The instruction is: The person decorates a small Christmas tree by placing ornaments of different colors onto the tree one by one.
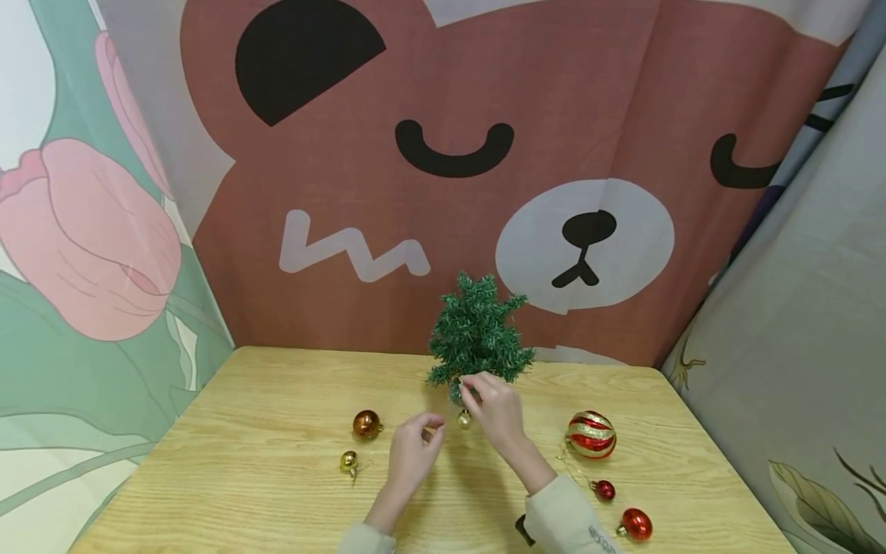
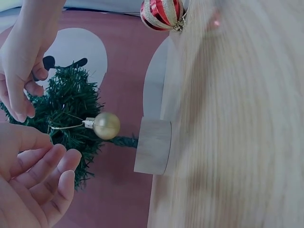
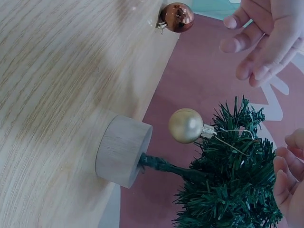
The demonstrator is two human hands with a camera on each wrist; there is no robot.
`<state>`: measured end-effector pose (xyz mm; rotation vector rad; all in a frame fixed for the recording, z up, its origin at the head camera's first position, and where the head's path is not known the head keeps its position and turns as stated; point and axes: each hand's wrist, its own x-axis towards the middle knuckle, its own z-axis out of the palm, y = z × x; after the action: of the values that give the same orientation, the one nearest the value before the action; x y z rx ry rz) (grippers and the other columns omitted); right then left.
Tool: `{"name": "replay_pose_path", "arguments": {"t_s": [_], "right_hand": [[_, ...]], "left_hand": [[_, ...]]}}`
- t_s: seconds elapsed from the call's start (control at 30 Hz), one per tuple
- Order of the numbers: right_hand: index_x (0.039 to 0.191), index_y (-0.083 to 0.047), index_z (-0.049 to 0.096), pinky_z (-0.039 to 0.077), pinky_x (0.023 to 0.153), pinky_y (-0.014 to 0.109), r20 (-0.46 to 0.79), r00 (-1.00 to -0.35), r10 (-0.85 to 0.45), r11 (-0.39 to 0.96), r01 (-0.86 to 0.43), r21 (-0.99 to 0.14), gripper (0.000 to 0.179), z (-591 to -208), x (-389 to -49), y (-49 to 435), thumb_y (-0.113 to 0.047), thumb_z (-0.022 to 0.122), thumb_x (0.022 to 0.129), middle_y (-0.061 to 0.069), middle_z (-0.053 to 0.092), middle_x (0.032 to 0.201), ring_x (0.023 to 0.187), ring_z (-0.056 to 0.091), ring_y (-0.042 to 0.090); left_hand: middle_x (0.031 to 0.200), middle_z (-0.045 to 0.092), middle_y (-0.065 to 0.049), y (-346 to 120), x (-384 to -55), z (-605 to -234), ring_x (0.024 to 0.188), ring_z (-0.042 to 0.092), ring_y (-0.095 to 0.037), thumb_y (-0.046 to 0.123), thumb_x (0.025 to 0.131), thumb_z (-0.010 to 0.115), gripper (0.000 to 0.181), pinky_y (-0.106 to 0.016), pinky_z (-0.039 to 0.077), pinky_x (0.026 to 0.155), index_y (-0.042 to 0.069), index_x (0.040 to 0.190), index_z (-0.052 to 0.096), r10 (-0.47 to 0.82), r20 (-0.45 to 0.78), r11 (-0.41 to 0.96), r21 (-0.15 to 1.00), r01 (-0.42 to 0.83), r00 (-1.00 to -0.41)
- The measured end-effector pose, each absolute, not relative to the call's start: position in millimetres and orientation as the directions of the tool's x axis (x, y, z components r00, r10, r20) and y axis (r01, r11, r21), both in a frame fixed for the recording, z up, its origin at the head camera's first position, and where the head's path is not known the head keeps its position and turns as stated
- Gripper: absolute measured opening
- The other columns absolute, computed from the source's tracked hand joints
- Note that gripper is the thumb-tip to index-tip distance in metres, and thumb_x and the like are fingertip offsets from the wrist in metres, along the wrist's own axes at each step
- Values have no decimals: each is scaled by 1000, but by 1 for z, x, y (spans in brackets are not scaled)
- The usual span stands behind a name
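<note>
A small green artificial Christmas tree (image 1: 477, 331) on a round wooden base (image 2: 153, 146) stands at the table's back edge. A matte gold ball ornament (image 3: 185, 126) hangs by a thin gold string from a low front branch. My right hand (image 1: 494, 408) is at the lower front of the tree, fingers bent close to the branches just above the ornament. I see no thing clearly held in it. My left hand (image 1: 414, 454) hovers left of the ornament, its fingers loosely bent and apart from it in the right wrist view.
Left on the wooden table (image 1: 277, 492) lie a copper ball ornament (image 1: 367, 424) and a small shiny gold one (image 1: 349, 461). On the right are a large red-and-gold striped ball (image 1: 591, 435), a small dark red ball (image 1: 604, 490) and a red ball (image 1: 635, 525). A printed curtain (image 1: 346, 323) hangs behind.
</note>
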<state>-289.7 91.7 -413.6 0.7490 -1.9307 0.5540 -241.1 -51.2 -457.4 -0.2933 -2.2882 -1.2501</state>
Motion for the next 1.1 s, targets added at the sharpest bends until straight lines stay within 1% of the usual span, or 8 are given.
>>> {"name": "replay_pose_path", "arguments": {"t_s": [0.2,0.4,0.47,0.6,0.7,0.83,1.0,1.1], "right_hand": [[75,-5,71,41,45,17,890,-342,-302,718,-696,-24,10,-413,-291,90,-5,77,67,1,66,68,53,53,9],[74,-5,72,39,47,18,885,-346,-311,711,-703,-25,9,-412,-293,88,-4,78,68,2,67,68,60,49,12],[74,-6,72,41,48,19,882,-351,-315,713,-701,-24,11,-411,-293,87,-2,78,66,2,67,69,62,51,12],[76,-8,72,44,47,20,865,-365,-343,731,-682,2,12,-410,-293,84,-5,80,66,0,67,70,61,55,12],[78,-10,72,42,44,18,843,-393,-367,746,-666,14,10,-410,-292,82,-10,78,70,-1,66,70,54,57,9],[82,-10,72,35,39,15,807,-453,-378,750,-662,-20,8,-410,-293,80,-12,75,75,-1,65,70,45,52,6],[83,-9,72,28,37,14,780,-501,-375,746,-663,-67,8,-408,-295,79,-10,74,75,0,65,70,42,48,6],[85,-10,72,27,37,13,767,-516,-382,754,-654,-64,9,-406,-297,76,-10,74,76,0,65,71,42,48,5]], "left_hand": [[80,68,-8,-58,-236,-460,60,58,-11,0,79,65,8,-17,45,51,2,86,68,-52,508,542,738,403,-860],[79,68,-7,-65,-232,-463,60,58,-9,0,80,66,6,-17,45,51,2,85,69,-73,496,543,748,383,-865],[79,68,-6,-67,-231,-463,60,58,-9,1,80,66,6,-18,45,51,3,84,69,-84,488,545,753,370,-869],[78,68,-4,-71,-229,-464,61,57,-9,2,80,66,6,-18,45,52,5,85,69,-108,470,556,759,339,-876],[78,68,-4,-76,-228,-464,60,57,-8,2,81,66,6,-18,44,50,4,85,70,-127,469,550,767,332,-874],[77,68,-6,-83,-228,-466,58,56,-7,1,80,66,5,-18,43,47,3,83,70,-154,474,532,779,331,-867],[77,68,-8,-92,-228,-468,58,56,-9,0,80,67,4,-18,44,47,1,83,69,-180,485,526,783,333,-856],[78,68,-8,-97,-227,-468,59,56,-9,0,81,66,5,-19,44,48,1,84,69,-194,459,515,800,308,-867]]}}
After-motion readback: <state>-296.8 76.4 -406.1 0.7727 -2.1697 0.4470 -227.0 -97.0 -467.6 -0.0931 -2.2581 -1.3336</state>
